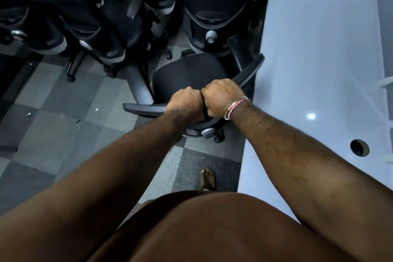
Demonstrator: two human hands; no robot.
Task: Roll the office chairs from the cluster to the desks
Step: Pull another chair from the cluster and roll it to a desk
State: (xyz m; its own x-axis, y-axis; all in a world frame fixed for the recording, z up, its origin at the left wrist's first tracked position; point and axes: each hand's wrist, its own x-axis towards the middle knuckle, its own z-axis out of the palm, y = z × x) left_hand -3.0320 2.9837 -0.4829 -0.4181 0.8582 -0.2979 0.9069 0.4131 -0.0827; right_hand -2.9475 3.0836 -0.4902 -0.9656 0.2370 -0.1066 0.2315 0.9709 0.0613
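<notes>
Currently my left hand (186, 102) and my right hand (221, 97) are both closed round the top edge of the backrest (146, 109) of one office chair (187, 74), knuckles touching at the middle of the rail. The chair stands at the near edge of the cluster (106, 17), its seat facing away from me, just beside the desk (319, 59) on my right. Its far armrest (238, 53) lies against or very near the desk edge; I cannot tell which.

Risks noted. With both hands bunched at one point, I have little steering leverage, so the chair could swivel on its column instead of rolling straight. The armrest could scrape or catch the desk edge if I pull at an angle. Neighbouring chair bases sit close, and castors (219, 137) may tangle with them. My sandalled foot (208, 178) is directly behind the castors and could be run over.
</notes>
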